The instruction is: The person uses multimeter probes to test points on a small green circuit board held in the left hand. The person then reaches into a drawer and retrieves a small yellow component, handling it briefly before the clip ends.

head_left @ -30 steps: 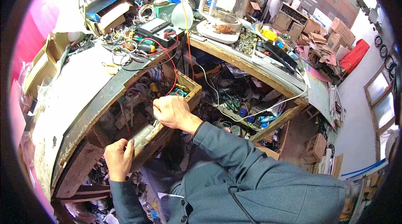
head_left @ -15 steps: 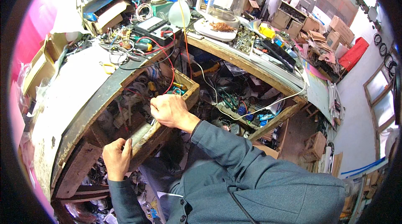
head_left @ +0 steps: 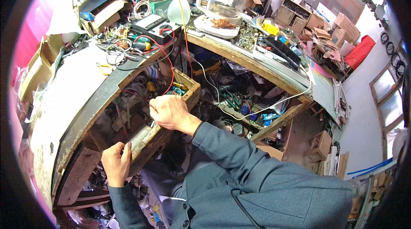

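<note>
An open wooden drawer sticks out below the bench, and both my hands are at it. My right hand is closed in a fist above its front edge. A short shiny metal piece shows under the fist; the rest of it is covered. My left hand is closed at the near left end of the drawer, thumb on top, and what the fingers grip is hidden. Between the hands a pale grey, rounded strip lies along the drawer's edge. Yellow-handled and teal items are in the far end of the drawer.
On the bench lie a black meter box with red and black leads, a screwdriver and yellow-handled pliers. A clear jug appliance stands behind. A white cable hangs across the tool-filled space below the bench.
The whole view has shifted slightly. Both hands stay closed at the drawer in nearly the same places.
</note>
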A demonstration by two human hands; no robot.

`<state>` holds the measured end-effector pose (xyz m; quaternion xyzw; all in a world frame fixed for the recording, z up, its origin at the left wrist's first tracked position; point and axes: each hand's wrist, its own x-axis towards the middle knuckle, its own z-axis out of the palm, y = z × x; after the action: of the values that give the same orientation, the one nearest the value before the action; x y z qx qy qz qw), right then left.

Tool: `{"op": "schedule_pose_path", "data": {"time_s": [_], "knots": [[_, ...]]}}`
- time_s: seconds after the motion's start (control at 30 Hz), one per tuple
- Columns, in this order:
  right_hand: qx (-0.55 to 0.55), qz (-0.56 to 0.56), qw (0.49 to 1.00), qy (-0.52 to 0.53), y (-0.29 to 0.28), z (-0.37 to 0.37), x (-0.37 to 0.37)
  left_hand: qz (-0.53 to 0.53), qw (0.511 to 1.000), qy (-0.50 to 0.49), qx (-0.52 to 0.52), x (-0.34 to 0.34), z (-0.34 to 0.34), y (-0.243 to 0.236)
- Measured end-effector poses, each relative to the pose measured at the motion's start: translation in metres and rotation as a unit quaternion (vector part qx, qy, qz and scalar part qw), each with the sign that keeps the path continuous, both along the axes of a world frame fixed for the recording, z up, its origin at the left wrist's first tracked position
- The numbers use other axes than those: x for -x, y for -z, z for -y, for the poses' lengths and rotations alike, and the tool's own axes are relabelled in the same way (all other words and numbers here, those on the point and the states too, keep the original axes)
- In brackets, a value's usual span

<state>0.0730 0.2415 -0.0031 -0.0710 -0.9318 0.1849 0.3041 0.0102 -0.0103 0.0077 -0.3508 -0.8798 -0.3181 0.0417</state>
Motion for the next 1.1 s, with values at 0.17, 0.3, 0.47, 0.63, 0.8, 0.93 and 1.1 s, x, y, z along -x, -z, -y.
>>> {"op": "schedule_pose_path", "data": {"time_s": [0.17, 0.3, 0.47, 0.63, 0.8, 0.93, 1.1], "knots": [[0.005, -0.009, 1.0, 0.003, 0.0002, 0.0001, -0.0001, -0.005, 1.0, 0.001, 0.006, 0.0006, -0.0004, -0.0013], [0.004, -0.017, 1.0, 0.0, -0.0005, 0.0001, -0.0004, 0.0, 1.0, 0.0, 0.001, 0.0008, -0.0009, 0.0001], [0.001, -0.007, 1.0, 0.003, -0.0033, 0.0011, -0.002, -0.009, 1.0, 0.007, 0.004, 0.004, 0.0007, 0.0043], [0.002, -0.013, 1.0, -0.001, 0.0, 0.0007, -0.0003, -0.017, 1.0, 0.01, 0.004, 0.0032, 0.0017, 0.0039], [0.0, -0.014, 1.0, 0.005, 0.0034, -0.0014, 0.001, -0.009, 1.0, 0.01, 0.003, 0.0017, -0.0013, 0.001], [-0.001, -0.013, 1.0, 0.006, 0.0008, 0.0006, 0.0007, -0.02, 1.0, 0.009, 0.004, 0.0026, 0.0011, 0.002], [0.001, -0.01, 1.0, 0.005, -0.0009, 0.0015, -0.0004, 0.005, 1.0, 0.007, -0.012, 0.0014, 0.0004, 0.0013]]}}
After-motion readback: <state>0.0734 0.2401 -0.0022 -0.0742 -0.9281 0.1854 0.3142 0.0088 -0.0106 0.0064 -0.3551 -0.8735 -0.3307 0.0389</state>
